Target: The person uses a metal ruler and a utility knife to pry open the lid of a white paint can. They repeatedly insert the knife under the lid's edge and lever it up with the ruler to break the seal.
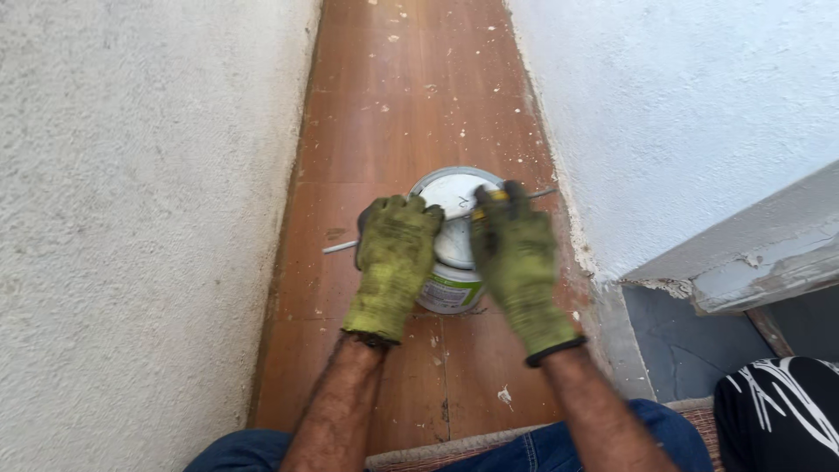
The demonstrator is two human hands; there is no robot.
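Your knees in blue jeans (559, 446) sit nearest, just short of the paint can (452, 240). Your left hand (393, 262) curls against the can's left side, and your right hand (517, 262) grips a thin tool (463, 212) laid across its lid. The can stands on the brown floor (393, 105) between two white walls.

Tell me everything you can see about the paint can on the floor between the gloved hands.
The paint can is a small round tin with a pale grey metal lid, seemingly shut, and a label with a green band on its side. It stands upright on the brown tiled floor between two white walls. The left hand, in a yellow-green glove, rests on its left rim; the right hand covers its right side. A thin metal rod, blurred, crosses the lid under both hands.
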